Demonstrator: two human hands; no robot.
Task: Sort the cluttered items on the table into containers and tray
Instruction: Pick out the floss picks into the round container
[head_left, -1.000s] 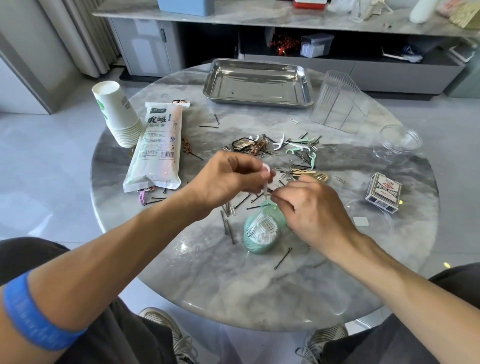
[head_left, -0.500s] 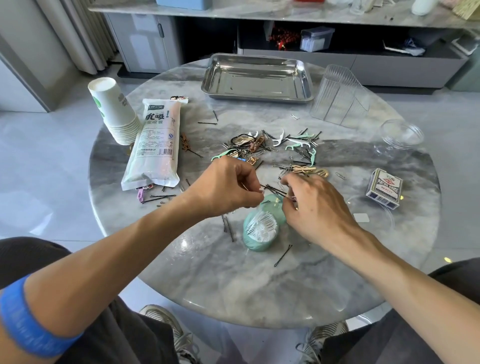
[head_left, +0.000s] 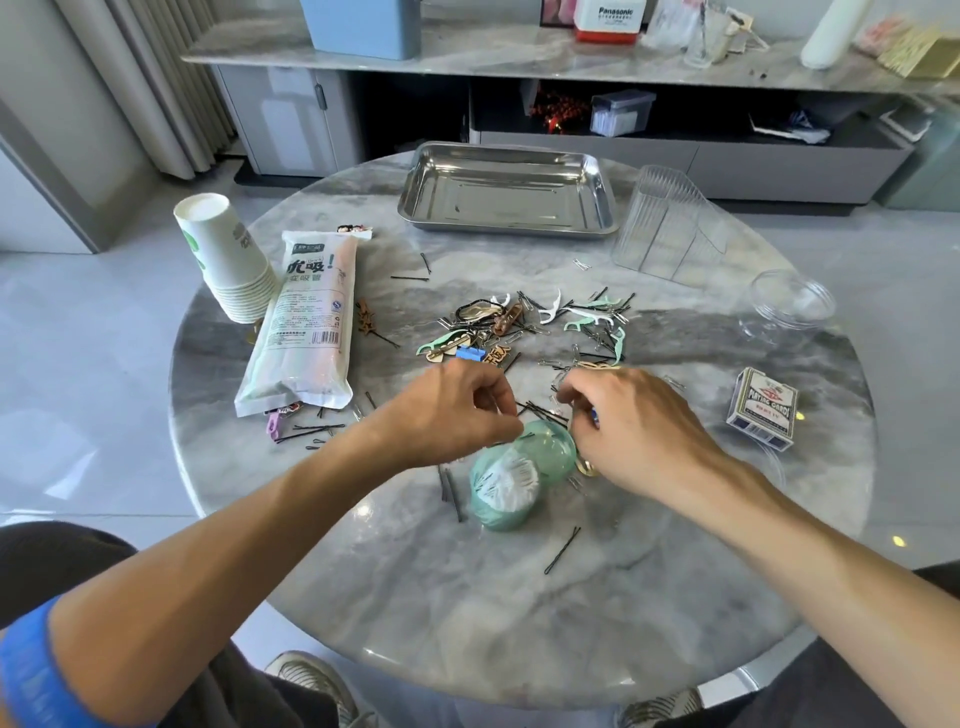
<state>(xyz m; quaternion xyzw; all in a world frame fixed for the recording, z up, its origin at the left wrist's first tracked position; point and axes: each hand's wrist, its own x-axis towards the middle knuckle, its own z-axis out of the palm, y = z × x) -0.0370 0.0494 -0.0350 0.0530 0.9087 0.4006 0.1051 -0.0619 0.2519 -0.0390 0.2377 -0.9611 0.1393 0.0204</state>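
A pale green tub lies on its side near the middle of the marble table, with white floss picks inside. Just beyond its mouth my left hand and my right hand face each other, fingers curled. Between them runs a small bunch of black hairpins; each hand pinches one end. A bit of blue shows at my right fingertips. Farther back lies the clutter pile of floss picks, clips, hair ties and pins. The steel tray stands empty at the far edge.
A clear ribbed holder and a clear round tub stand at the far right, a playing card box at the right. Stacked paper cups and a straw bag lie on the left. Loose hairpins are scattered near me.
My left hand no longer holds the white floss pick and has come down beside the tub's mouth. My right hand has shifted slightly forward, with the hairpins between its fingers.
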